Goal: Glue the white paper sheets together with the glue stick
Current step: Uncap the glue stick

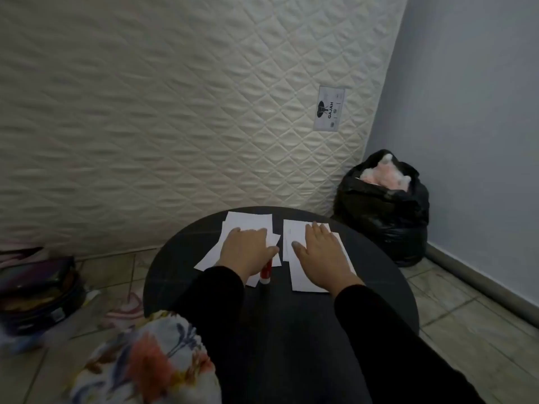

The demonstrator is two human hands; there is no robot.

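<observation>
Both palms flat on paper, round dark table.

We see the left hand (248,247) and right hand (320,252) spread open, gripping nothing, on two loose piles of white paper sheets (249,223); the red glue stick (266,272) lies just beside our left wrist.

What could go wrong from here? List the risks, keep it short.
1. The glue stick lies partly under the left hand, beside the left paper pile; a nudge could roll it across the round table and off.
2. Both piles are loosely fanned, so sheets may be glued crooked.
3. The right hand lies flat on the right paper pile; sliding it could scatter sheets.
</observation>
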